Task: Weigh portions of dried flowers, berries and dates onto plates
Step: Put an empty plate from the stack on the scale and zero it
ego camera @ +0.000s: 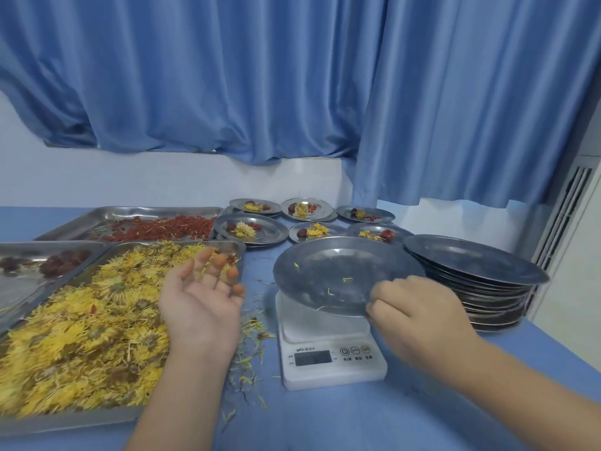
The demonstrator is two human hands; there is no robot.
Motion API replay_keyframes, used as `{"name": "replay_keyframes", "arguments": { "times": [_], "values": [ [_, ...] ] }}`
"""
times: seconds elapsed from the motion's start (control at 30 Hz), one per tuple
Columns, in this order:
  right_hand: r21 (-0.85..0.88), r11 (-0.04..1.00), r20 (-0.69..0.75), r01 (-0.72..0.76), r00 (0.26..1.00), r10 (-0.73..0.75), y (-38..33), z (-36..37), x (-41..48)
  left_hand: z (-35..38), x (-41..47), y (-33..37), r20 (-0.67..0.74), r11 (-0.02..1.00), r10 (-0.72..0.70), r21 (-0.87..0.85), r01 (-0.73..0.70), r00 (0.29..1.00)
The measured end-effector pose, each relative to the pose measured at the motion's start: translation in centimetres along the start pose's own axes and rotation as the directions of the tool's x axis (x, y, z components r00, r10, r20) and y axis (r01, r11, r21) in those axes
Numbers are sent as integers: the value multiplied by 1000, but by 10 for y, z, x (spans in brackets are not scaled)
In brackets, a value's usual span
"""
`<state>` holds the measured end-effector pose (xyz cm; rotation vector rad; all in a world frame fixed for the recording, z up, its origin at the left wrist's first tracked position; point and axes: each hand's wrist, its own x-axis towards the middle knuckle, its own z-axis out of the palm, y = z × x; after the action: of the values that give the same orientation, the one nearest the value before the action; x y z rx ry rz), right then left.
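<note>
From my remote seat I count one plate (pixel 325 275) in play. The right hand (pixel 419 317) pinches it at its near right rim. It sits tilted above the white scale (pixel 331 349), hollow side up and turned towards me, widest from left to right, with a few yellow petals stuck inside. I cannot tell whether its low edge touches the scale's platform.

The left hand (pixel 201 297) is released, palm up and fingers spread. It hovers over the right edge of the flower tray (pixel 65 421) and holds nothing.

There are three steel trays on the blue table (pixel 357 418). The flower tray, heaped with yellow dried flowers (pixel 81 320), runs lengthways from me towards the wall. The berry tray (pixel 130 211) lies crosswise behind it with red berries (pixel 156 227). The date tray (pixel 19 284) at far left holds a small cluster of dark dates (pixel 61 260).

Six filled plates (pixel 248 230) stand behind the scale in two rows of three. One stack of empty plates (pixel 478 275) is just right of the scale.
</note>
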<state>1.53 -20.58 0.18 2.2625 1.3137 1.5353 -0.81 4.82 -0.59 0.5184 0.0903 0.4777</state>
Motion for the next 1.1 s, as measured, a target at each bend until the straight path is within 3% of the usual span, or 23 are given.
{"name": "replay_keyframes", "arguments": {
  "times": [0.63, 0.93, 1.0, 1.1],
  "values": [
    [64, 995, 58, -82, 995, 78, -33, 44, -8, 0, 1, -3, 39, 996, 2, 89, -5, 999],
    [222, 965, 37, -141, 990, 136, -34, 25, -20, 0, 0, -4, 35, 992, -10, 129, 5, 999],
    [266, 944, 68, -195, 981, 184, -26, 19, -32, 0, 0, -4, 32, 990, -15, 139, 10, 999],
    [284, 913, 234, -293, 944, 231, -12, 11, -51, 1, -1, -6, 33, 986, -30, 166, 24, 999]
  ]
}}
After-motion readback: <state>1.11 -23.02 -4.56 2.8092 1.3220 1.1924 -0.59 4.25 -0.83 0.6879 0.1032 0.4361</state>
